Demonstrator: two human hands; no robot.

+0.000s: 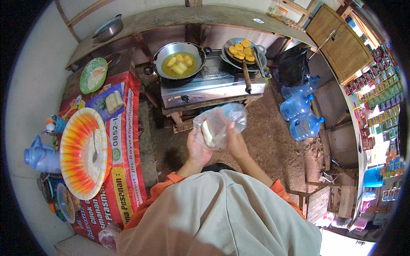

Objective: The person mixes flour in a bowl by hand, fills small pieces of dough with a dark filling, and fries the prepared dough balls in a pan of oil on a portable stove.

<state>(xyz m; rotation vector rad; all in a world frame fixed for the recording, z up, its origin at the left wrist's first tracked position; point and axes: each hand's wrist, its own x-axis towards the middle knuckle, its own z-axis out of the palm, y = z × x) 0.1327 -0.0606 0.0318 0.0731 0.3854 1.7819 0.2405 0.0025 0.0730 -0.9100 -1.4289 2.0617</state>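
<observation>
A clear plastic bag (232, 114) is stretched between my two hands in front of the stove. My left hand (199, 147) cups its left side, fingers partly behind the plastic, holding a pale, elongated dough-like roll (208, 134) there; I cannot tell whether the roll lies fully inside. On the right edge of the bag, my right hand (236, 143) is closed with thumb and fingers. Beyond them, a wok (180, 79) of oil with several yellow pieces frying sits on the stove's left burner. Similar pale rolls (114, 102) rest on a purple board (95, 102).
Golden fried pieces (241, 51) fill a strainer over a pan on the stove (192, 96), its handle (247, 79) pointing toward me. On the left table are an orange-yellow basin (70, 149) of white flour-like powder and a green bowl (87, 85). Blue water jugs (305, 127) stand on the right.
</observation>
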